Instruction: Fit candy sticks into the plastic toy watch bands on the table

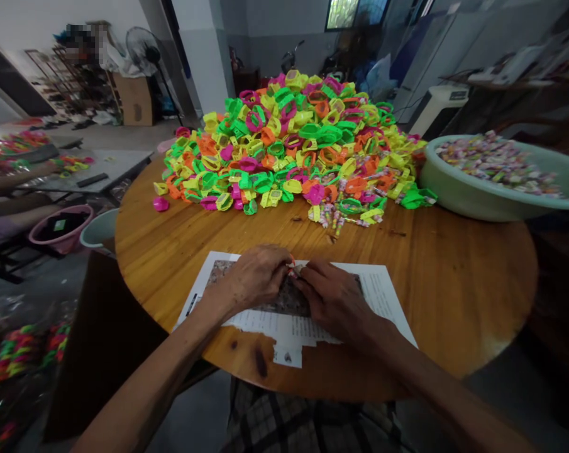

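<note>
My left hand (260,272) is closed over the printed sheet, its fingertips pinching a small orange piece (292,259). Only a thin curved edge of that piece shows; its colour matches the orange toy watches in the pile. My right hand (332,292) is closed too, thumb and forefinger gripping a small whitish wrapped candy (292,272) against the orange piece. Both hands meet fingertip to fingertip, and the fingers hide most of what they hold. Beneath them lies a white paper sheet (383,289) with a dark picture, its near edge torn.
A big heap of bright toy watches (284,138) covers the back of the round wooden table (473,283). Wrapped candies (334,217) lie at its front. A pale green basin (482,204) of candies stands at the right. Another person's arm (20,179) is at the left.
</note>
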A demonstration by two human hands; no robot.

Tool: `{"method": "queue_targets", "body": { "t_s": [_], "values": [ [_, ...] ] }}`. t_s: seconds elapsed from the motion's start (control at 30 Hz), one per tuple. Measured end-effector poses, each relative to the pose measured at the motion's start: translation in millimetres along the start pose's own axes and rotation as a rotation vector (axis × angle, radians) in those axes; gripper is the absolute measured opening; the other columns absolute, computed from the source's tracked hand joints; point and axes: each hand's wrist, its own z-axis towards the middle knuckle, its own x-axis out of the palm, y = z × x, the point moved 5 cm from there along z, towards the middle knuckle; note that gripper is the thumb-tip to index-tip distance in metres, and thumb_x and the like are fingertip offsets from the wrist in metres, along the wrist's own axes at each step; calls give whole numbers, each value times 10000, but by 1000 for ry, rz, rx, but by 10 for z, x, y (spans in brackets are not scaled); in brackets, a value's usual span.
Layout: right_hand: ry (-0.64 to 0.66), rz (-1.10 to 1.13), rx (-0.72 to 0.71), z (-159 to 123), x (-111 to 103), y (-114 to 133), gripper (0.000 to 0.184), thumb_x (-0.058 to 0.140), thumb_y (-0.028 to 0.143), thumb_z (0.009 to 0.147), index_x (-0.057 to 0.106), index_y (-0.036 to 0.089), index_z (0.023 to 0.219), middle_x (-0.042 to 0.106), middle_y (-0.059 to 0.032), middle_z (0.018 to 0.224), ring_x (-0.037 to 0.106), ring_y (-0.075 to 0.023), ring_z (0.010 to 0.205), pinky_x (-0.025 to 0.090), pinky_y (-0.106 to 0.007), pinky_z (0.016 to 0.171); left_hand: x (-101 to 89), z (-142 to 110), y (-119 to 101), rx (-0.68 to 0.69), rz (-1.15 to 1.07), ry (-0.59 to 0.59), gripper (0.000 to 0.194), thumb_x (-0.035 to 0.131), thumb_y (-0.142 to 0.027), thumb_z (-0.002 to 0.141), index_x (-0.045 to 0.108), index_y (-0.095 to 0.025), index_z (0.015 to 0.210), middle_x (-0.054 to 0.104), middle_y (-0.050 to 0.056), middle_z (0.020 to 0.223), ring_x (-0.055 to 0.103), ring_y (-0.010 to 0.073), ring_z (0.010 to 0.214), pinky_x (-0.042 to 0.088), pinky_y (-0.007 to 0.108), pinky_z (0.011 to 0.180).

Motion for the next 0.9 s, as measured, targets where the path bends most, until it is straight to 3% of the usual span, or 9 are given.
{"method": "queue_targets", "body": {
  "t_s": [0.2, 0.5, 0.67, 0.9],
  "values": [
    [-11, -263, 28, -12, 47, 52, 181, 471, 130, 948, 627, 135, 857, 570, -101, 862, 501, -222, 792, 354, -343, 710, 11, -1, 19, -9, -25, -9, 200, 506, -137, 912, 678, -142, 1013, 710, 94, 990, 660, 226, 969, 525, 388, 890],
    [33, -328, 91, -39, 88, 50, 167, 480, 67, 901, 625, 148, 917, 556, -84, 864, 488, -226, 778, 335, -343, 675, 9, 12, 25, -19, -84, 1, 188, 489, -137, 921, 665, -149, 987, 689, 71, 956, 640, 206, 937, 506, 367, 874],
    [120, -400, 30, -62, 91, 97, 163, 494, 65, 863, 612, 142, 946, 535, -97, 893, 480, -254, 830, 285, -345, 605, 18, 18, 34, -23, -76, 47, 213, 460, -166, 942, 662, -142, 1006, 678, 80, 955, 633, 216, 937, 498, 371, 863],
    [219, -476, -58, 42, 29, 170, 161, 501, 37, 822, 616, 131, 885, 547, -106, 845, 462, -249, 747, 207, -350, 558, 0, 14, 45, -63, -26, 71, 227, 464, -173, 945, 642, -129, 1078, 650, 87, 935, 612, 236, 874, 484, 383, 779]
  ]
}}
